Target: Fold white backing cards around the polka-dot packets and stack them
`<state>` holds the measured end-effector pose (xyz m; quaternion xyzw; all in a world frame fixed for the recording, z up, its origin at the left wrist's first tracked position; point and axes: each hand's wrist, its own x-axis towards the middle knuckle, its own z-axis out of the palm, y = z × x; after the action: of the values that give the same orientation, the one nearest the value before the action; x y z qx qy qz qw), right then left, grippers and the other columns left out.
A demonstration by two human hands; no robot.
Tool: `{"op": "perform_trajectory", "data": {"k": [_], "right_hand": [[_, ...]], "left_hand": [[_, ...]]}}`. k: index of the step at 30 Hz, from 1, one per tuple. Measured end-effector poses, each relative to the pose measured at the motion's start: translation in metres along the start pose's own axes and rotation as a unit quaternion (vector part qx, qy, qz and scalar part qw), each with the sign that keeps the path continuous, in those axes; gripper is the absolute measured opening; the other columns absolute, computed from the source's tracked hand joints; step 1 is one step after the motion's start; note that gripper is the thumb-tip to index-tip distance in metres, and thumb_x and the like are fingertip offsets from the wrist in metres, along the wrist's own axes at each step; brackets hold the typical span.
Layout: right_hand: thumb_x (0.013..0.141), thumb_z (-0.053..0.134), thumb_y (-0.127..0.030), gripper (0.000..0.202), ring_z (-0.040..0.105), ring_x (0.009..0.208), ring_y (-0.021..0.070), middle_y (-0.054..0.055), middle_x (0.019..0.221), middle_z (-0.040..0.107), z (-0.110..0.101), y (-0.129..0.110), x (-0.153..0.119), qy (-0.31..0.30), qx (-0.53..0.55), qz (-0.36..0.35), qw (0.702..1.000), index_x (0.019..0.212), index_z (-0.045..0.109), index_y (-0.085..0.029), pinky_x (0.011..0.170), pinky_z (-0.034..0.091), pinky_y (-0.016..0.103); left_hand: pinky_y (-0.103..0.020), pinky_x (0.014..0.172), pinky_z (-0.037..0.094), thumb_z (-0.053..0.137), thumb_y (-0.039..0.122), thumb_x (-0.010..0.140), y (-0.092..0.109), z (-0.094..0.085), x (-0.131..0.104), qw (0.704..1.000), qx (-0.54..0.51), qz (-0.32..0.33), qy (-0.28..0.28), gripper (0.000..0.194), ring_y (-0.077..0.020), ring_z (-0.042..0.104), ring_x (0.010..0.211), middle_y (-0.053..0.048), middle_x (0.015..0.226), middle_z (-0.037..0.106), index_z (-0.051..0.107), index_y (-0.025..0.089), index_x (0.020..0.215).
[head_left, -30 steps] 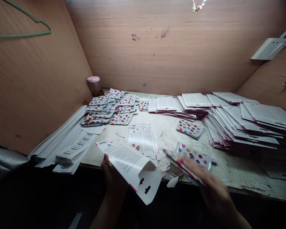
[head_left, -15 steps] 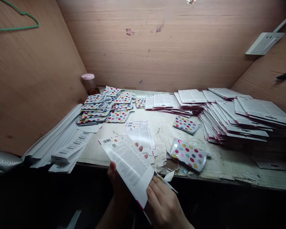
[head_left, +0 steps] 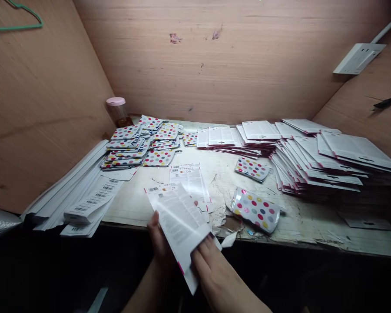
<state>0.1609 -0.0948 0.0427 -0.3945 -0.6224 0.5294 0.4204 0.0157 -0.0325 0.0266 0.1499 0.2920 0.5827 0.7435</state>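
Note:
My left hand (head_left: 159,237) grips a printed white card sleeve (head_left: 179,217) from below. Its thumb lies along the left edge, and a fingertip shows at the right edge. The sleeve is tilted, with a barcode at its far end and its near end gaping. My right hand (head_left: 211,265) reaches into that near opening, its fingertips hidden inside; whatever they touch is out of sight. Beyond the sleeve, more printed white cards (head_left: 190,178) lie flat on the table. Right of them rest a shiny polka-dot pouch (head_left: 256,210) and a smaller-looking polka-dot pouch (head_left: 252,168).
Polka-dot pouches (head_left: 125,143) are stacked at the back left, near a pink-lidded cup (head_left: 117,111). Barcode label strips (head_left: 91,202) hang over the front left edge. White printed packets (head_left: 319,161) pile up on the right. Wooden panels (head_left: 202,78) enclose the worn table (head_left: 313,221).
My right fingers have gone deeper into the sleeve's near opening. The dotted piece that showed beside my right hand is out of sight. The view has shifted slightly.

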Motion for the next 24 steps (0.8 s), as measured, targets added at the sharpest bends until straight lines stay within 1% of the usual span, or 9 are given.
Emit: {"op": "perform_trajectory", "data": {"k": [2,4,6,8,10,12,17,21,24], "right_hand": [[0.088,0.059,-0.016,0.039,0.048,0.129,0.0273,0.006,0.135,0.057,-0.013,0.001,-0.003,-0.023,-0.108,-0.037,0.993,0.124,0.063,-0.03,0.11,0.037,0.042],[0.091,0.051,-0.016,0.035,0.056,0.119,0.0262,0.008,0.127,0.061,-0.028,0.009,0.001,0.042,-0.218,-0.065,0.973,0.12,0.065,-0.027,0.102,0.046,0.04],[0.093,0.047,-0.017,0.03,0.06,0.108,0.0251,0.01,0.116,0.064,-0.041,0.024,0.013,0.136,-0.276,-0.075,0.949,0.116,0.066,-0.024,0.093,0.051,0.04],[0.095,0.044,-0.019,0.028,0.061,0.102,0.0246,0.011,0.108,0.063,-0.051,0.041,0.028,0.179,-0.313,-0.093,0.928,0.115,0.064,-0.022,0.087,0.053,0.041],[0.096,0.043,-0.02,0.028,0.059,0.096,0.0242,0.011,0.101,0.061,-0.059,0.056,0.042,0.205,-0.351,-0.108,0.907,0.115,0.063,-0.018,0.083,0.053,0.041],[0.096,0.045,-0.021,0.025,0.057,0.089,0.0244,0.01,0.092,0.059,-0.066,0.066,0.053,0.246,-0.393,-0.114,0.879,0.11,0.065,-0.016,0.08,0.052,0.043],[0.092,0.052,-0.021,0.021,0.054,0.087,0.0259,0.011,0.092,0.057,-0.074,0.08,0.067,0.238,-0.451,-0.123,0.851,0.104,0.068,-0.015,0.077,0.051,0.045],[0.093,0.05,-0.017,0.021,0.054,0.103,0.0277,0.013,0.109,0.059,-0.066,0.085,0.06,0.199,-0.44,-0.142,0.864,0.104,0.067,-0.018,0.089,0.05,0.048],[0.093,0.049,-0.015,0.02,0.055,0.104,0.0245,0.011,0.108,0.059,-0.062,0.085,0.048,0.179,-0.395,-0.146,0.889,0.106,0.065,-0.019,0.09,0.05,0.043]], "left_hand": [[-0.049,0.098,0.047,0.064,0.047,0.074,0.013,-0.01,0.018,0.992,0.098,0.057,0.059,0.066,-0.0372,0.058,0.115,-0.014,0.121,0.066,0.053,0.016,0.13],[-0.047,0.102,0.044,0.067,0.029,0.076,0.017,-0.022,0.029,0.951,0.259,0.144,0.09,0.073,-0.0313,0.056,0.121,-0.013,0.138,0.053,0.038,0.022,0.142],[-0.05,0.108,0.038,0.063,0.02,0.08,0.012,-0.032,0.031,0.841,0.463,0.264,0.092,0.074,-0.03,0.046,0.131,-0.012,0.15,0.038,0.029,0.027,0.147],[-0.053,0.113,0.03,0.054,0.014,0.086,0.005,-0.04,0.025,0.677,0.642,0.36,0.029,0.064,-0.0296,0.033,0.14,-0.009,0.15,0.039,0.034,0.027,0.145],[-0.054,0.115,0.026,0.051,0.015,0.089,-0.001,-0.043,0.018,0.544,0.743,0.376,-0.105,0.055,-0.0285,0.024,0.144,-0.008,0.146,0.045,0.039,0.025,0.142],[-0.055,0.115,0.026,0.054,0.027,0.091,-0.004,-0.042,0.014,0.474,0.781,0.344,-0.216,0.056,-0.0295,0.022,0.145,-0.01,0.149,0.042,0.036,0.021,0.144],[-0.066,0.109,0.028,0.064,0.059,0.078,-0.01,-0.04,0.019,0.419,0.826,0.319,-0.2,0.086,-0.0425,0.018,0.143,-0.016,0.155,0.029,0.033,0.017,0.146],[-0.056,0.094,0.047,0.068,0.059,0.074,-0.011,-0.04,0.009,0.412,0.815,0.345,-0.215,0.082,-0.0401,0.049,0.121,-0.017,0.14,0.053,0.046,0.011,0.137],[-0.046,0.072,0.054,0.066,0.049,0.08,-0.008,-0.038,-0.005,0.437,0.784,0.387,-0.21,0.054,-0.0282,0.061,0.084,-0.012,0.111,0.071,0.06,0.012,0.12]]}}
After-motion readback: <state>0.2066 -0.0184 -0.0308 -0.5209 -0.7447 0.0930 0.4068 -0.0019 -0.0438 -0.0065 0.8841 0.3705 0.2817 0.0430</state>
